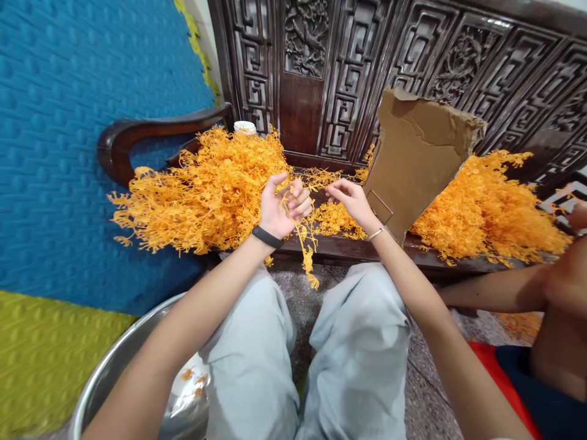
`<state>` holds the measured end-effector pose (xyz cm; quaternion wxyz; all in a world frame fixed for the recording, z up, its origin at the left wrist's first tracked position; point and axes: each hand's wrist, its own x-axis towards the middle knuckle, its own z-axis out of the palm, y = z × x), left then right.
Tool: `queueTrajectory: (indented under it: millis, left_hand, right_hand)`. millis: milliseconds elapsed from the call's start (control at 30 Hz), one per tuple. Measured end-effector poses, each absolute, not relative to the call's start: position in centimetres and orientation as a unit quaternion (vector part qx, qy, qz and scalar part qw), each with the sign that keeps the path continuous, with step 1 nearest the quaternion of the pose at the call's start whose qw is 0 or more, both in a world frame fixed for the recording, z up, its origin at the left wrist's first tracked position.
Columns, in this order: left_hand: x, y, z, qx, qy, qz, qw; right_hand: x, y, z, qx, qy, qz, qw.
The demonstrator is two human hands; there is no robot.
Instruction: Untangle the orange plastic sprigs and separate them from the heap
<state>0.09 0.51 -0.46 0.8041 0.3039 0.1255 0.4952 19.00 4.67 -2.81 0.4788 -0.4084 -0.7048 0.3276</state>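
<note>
My left hand point(285, 205), with a black band at the wrist, is palm up with its fingers curled round a thin orange plastic sprig point(307, 253), which hangs down past the bench edge. To its right my right hand point(346, 197) has thumb and fingertips pinched together; whatever lies between them is too small to make out. Left of my left hand rises a large heap of orange sprigs point(211, 189). A smaller orange pile point(340, 220) lies on the bench below my right hand.
An upright cardboard piece point(415, 162) stands right of my right hand, before another orange heap point(490, 211). The dark wooden bench point(293, 245) has a carved back. A metal basin point(107, 360) sits lower left. Another person's arm point(499, 287) and leg are at the right.
</note>
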Motion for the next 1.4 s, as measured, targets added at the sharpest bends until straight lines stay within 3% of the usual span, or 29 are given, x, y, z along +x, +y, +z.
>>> queueTrajectory:
  millis: [200,267,333,467,533,633,733,933,1200,1400]
  left_hand:
    - [-0.4,0.5,-0.4,0.283,0.144,0.519,0.794]
    - [-0.5,0.4,-0.3,0.292,0.146,0.530,0.782]
    - [-0.6,0.4,-0.3,0.305,0.152,0.541,0.769]
    - [-0.5,0.1,-0.2,0.326,0.183,0.539,0.755]
    - [-0.3,-0.1,-0.1,0.338,0.199,0.513,0.763]
    - [0.0,-0.3,-0.1,0.355,0.216,0.465,0.781]
    - [-0.1,0.0,-0.3,0.361,0.206,0.481,0.772]
    - [-0.7,1.0,-0.7,0.338,0.171,0.570,0.729]
    - [-0.2,1.7,-1.9,0.389,0.228,0.527,0.720]
    - [0.0,1.2,-2.0,0.483,0.249,0.458,0.703]
  right_hand:
    - [18.4,0.9,-0.6,-0.355,-0.777,0.443,0.273]
    - [18.2,0.4,-0.6,-0.342,-0.788,0.453,0.240]
    - [18.0,0.4,-0.8,-0.347,-0.788,0.430,0.273]
    - [17.6,1.5,-1.8,-0.385,-0.741,0.349,0.425]
    - [17.6,2.1,-2.4,-0.379,-0.732,0.380,0.420]
    - [17.7,2.5,-2.9,-0.335,-0.700,0.521,0.356]
    - [17.9,2.3,-2.7,-0.291,-0.657,0.611,0.332]
    - [19.0,1.5,-1.0,-0.288,-0.636,0.557,0.450]
    - [19.3,1.0,-0.1,-0.329,-0.591,0.491,0.549]
    - [19.3,1.0,-0.1,-0.362,-0.602,0.438,0.562]
